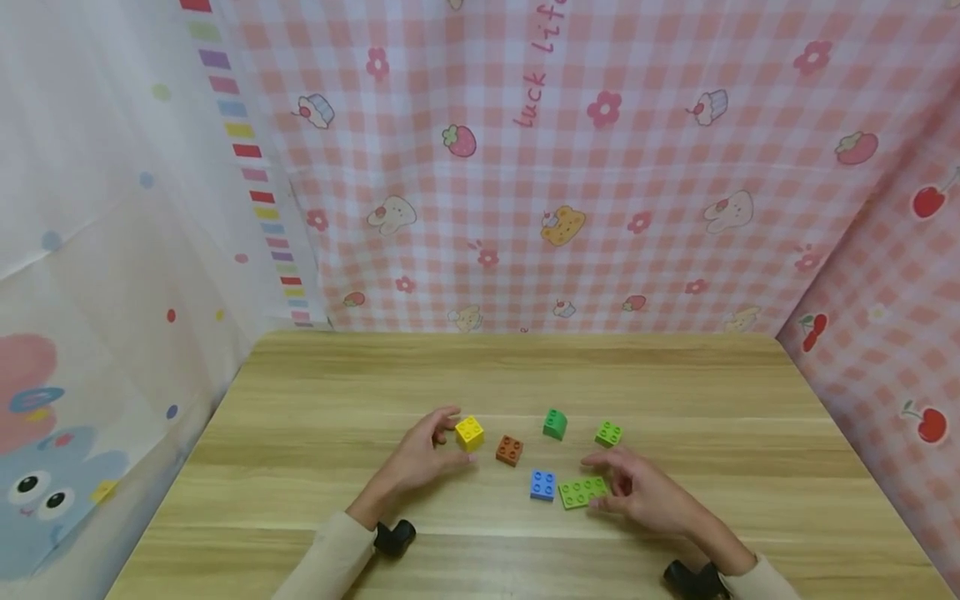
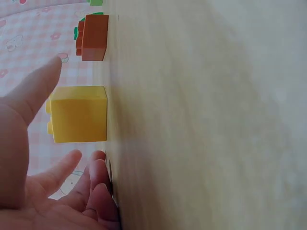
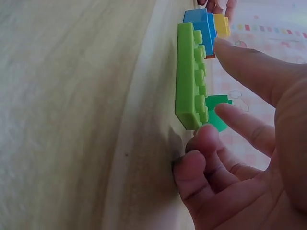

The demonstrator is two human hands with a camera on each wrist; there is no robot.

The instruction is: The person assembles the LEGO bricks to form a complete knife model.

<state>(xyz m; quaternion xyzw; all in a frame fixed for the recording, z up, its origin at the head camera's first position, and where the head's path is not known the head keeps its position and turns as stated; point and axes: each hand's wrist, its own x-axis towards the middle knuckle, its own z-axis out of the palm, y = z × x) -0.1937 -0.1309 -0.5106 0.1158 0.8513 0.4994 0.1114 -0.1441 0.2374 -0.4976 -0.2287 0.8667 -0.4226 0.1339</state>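
My left hand (image 1: 426, 450) reaches around a yellow building block (image 1: 469, 433), thumb and forefinger spread on either side. In the left wrist view a gap shows between the yellow block (image 2: 79, 115) and the fingers below it. My right hand (image 1: 645, 492) is at the right end of a long lime-green block (image 1: 582, 492), its thumb extended past that end and its other fingers bent. The right wrist view shows the long block (image 3: 189, 76) lying flat, studs toward the hand, with nothing gripped. A blue block (image 1: 543, 485) sits just left of the long one.
A brown block (image 1: 509, 451) lies right of the yellow one. Farther back are a dark green block with a curved side (image 1: 555, 424) and a small lime-green block (image 1: 608, 433). All are on the wooden table (image 1: 337, 375), with a checked cloth (image 1: 480, 183) hanging behind.
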